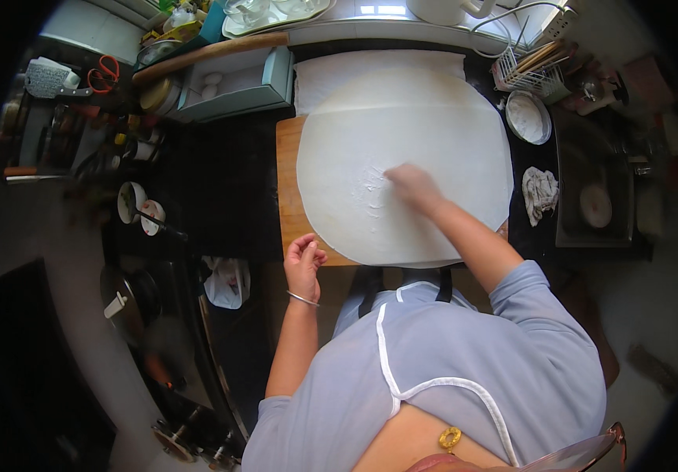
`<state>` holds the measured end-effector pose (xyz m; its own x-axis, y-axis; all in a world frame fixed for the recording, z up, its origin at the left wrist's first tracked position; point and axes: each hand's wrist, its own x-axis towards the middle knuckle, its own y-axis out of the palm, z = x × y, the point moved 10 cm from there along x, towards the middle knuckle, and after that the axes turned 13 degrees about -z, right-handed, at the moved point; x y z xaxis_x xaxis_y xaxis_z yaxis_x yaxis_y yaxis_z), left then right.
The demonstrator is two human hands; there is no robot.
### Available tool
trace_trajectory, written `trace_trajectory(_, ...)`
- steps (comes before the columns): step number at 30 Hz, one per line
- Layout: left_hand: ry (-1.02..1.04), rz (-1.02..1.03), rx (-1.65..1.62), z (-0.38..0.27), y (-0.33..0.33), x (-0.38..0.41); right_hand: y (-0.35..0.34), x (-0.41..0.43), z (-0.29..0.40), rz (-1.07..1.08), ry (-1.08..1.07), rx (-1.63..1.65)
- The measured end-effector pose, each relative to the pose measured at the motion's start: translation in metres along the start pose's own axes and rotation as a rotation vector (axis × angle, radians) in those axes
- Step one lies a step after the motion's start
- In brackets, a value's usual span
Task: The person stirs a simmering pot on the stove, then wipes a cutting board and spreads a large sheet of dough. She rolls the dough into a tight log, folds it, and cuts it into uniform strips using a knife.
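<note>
A very large, thin, round sheet of dough (421, 135) covers most of a wooden board (292, 189) on the black counter. White flour (371, 186) lies in streaks near the middle of the sheet. My right hand (414, 186), blurred by motion, is over the dough just right of the flour, its fingers drawn together; whether it holds flour cannot be told. With curled fingers and no object in it, my left hand (305, 259) is at the board's front left edge, a bangle on its wrist. The far part of the sheet lies over a pale cloth (315, 71).
Right of the board stand a bowl of white powder (528, 118), a crumpled cloth (540, 194), a wire chopstick basket (522, 74) and a sink (592, 236). At the back left, a rolling pin (209, 56) rests over a box (236, 97) with eggs. A cleaver (50, 79) and red-handled scissors (103, 75) are farther left.
</note>
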<state>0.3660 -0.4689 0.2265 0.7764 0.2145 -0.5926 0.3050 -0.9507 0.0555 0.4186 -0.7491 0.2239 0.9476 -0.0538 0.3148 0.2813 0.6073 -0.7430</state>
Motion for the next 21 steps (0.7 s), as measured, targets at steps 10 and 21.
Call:
trace_trajectory(10, 0.014, -0.024, 0.047, 0.010, 0.009, 0.006, -0.053, -0.015, -0.011, -0.230, 0.054, -0.303)
trace_trajectory(21, 0.013, -0.019, 0.087, 0.018, 0.020, 0.009, -0.040, -0.067, -0.024, 0.339, 0.170, -0.420)
